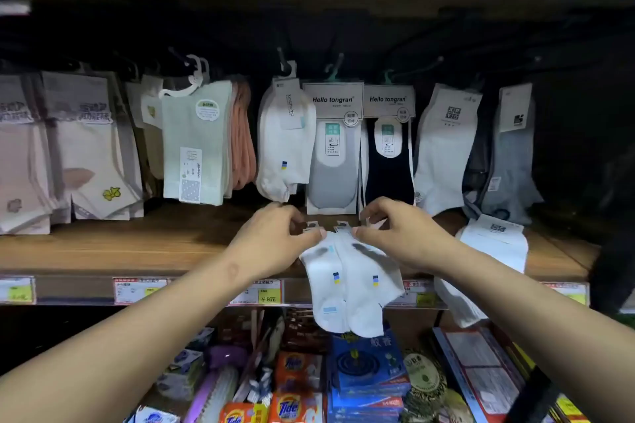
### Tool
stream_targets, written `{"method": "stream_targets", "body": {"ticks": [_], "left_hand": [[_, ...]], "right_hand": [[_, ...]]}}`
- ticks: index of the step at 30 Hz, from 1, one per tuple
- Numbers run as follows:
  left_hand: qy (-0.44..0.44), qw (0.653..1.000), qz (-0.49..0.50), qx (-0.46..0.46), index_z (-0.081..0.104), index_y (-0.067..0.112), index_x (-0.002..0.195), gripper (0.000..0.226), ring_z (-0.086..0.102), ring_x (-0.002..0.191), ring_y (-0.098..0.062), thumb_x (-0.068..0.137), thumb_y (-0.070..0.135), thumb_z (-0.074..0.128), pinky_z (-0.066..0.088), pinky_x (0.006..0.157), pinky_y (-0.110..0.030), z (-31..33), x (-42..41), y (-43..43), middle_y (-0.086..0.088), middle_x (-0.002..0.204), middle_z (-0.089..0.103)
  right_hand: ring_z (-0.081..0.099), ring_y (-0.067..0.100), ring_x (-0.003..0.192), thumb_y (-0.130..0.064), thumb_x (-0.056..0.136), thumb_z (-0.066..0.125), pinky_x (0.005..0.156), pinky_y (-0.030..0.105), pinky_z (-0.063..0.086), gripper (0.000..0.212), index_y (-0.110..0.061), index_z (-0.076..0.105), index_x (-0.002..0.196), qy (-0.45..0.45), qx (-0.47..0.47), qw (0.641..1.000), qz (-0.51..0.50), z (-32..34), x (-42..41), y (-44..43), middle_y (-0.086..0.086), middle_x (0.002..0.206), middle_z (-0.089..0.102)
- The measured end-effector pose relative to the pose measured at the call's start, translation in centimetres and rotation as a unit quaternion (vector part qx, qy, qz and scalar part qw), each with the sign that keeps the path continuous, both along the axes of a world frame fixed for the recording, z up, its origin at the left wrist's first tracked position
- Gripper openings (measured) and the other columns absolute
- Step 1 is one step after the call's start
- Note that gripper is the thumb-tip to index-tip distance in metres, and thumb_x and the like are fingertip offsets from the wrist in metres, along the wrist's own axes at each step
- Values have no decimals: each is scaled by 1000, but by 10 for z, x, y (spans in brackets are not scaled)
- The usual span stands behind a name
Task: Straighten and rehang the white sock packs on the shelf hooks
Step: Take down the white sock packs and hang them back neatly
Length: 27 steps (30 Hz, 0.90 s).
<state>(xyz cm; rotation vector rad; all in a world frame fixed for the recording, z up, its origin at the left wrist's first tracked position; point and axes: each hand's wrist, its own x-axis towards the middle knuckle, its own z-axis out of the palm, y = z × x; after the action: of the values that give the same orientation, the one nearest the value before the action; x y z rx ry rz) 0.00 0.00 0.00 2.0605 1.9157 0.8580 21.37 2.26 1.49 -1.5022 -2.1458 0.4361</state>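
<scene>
Two white sock packs with small blue-and-yellow marks hang down in front of the wooden shelf. My left hand pinches their top edge from the left, and my right hand pinches it from the right. Their small hanger tabs stick up between my fingers. A matching white sock pack hangs on a hook above and to the left. More white packs lie on the shelf at the right.
Rows of sock packs hang from hooks: beige, pale green, grey "Hello tongran", navy, white. Price tags line the shelf edge. Soap bars and a blue box sit below.
</scene>
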Motion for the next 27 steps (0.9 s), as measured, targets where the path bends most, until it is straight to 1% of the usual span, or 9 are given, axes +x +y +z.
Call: {"method": "stream_targets", "body": {"ticks": [3,7,10,15,19,21,23,25,27], "left_hand": [[65,997,31,-40,65,19,119,64,51,118,-24,76,66,56,44,97,-40,-6,1,9,-6,122,57],[98,993,44,-57,65,23,119,63,45,122,-28,76,68,56,41,97,-39,-10,6,15,-8,124,56],[87,994,50,-51,66,25,118,62,44,123,-27,73,67,59,39,97,-38,-11,5,18,-7,126,56],[9,998,41,-55,67,23,105,63,55,111,-23,59,67,70,47,93,-39,-12,3,23,-2,115,64],[-82,995,24,-44,57,21,100,54,60,93,-18,60,50,80,52,78,-35,-9,4,18,5,95,63],[-115,993,10,-32,54,19,103,52,59,84,-15,64,40,83,48,63,-27,-6,7,14,4,93,61],[-149,989,-8,-19,52,17,104,50,56,77,-15,67,31,84,42,55,-22,-4,10,12,1,90,59],[-198,980,-23,-6,52,16,102,47,53,72,-16,68,23,84,42,57,-23,-2,13,10,-3,84,55],[-237,971,-35,1,54,14,102,44,51,73,-16,70,18,83,43,63,-27,1,15,7,-4,84,53]], "right_hand": [[61,21,106,-48,85,68,82,32,47,49,-17,62,124,-30,-42,998,-26,-1,-3,8,2,120,66],[59,20,102,-46,82,71,79,28,43,51,-17,62,123,-26,-78,996,-35,-1,-8,12,-1,112,64],[61,19,99,-42,79,73,77,27,46,48,-18,64,120,-21,-80,996,-43,0,-11,13,-3,103,64],[57,17,91,-33,76,78,61,20,41,47,-19,65,119,18,-88,995,-39,-2,-13,14,-15,84,52],[58,17,88,-24,69,84,64,22,44,55,-17,65,120,73,-83,992,-53,-4,-12,15,-10,87,55],[61,20,85,-20,62,87,71,28,50,64,-15,65,122,121,-96,986,-60,-6,-11,16,-3,92,60],[61,19,83,-17,60,88,70,29,49,68,-13,65,124,156,-112,979,-59,-7,-9,16,-2,88,60],[61,17,81,-13,63,89,67,25,47,62,-11,67,121,195,-137,970,-51,-6,-6,13,-3,88,59],[64,14,71,-6,71,86,58,22,51,35,-12,69,101,238,-161,957,-41,-3,-2,7,0,86,64]]}}
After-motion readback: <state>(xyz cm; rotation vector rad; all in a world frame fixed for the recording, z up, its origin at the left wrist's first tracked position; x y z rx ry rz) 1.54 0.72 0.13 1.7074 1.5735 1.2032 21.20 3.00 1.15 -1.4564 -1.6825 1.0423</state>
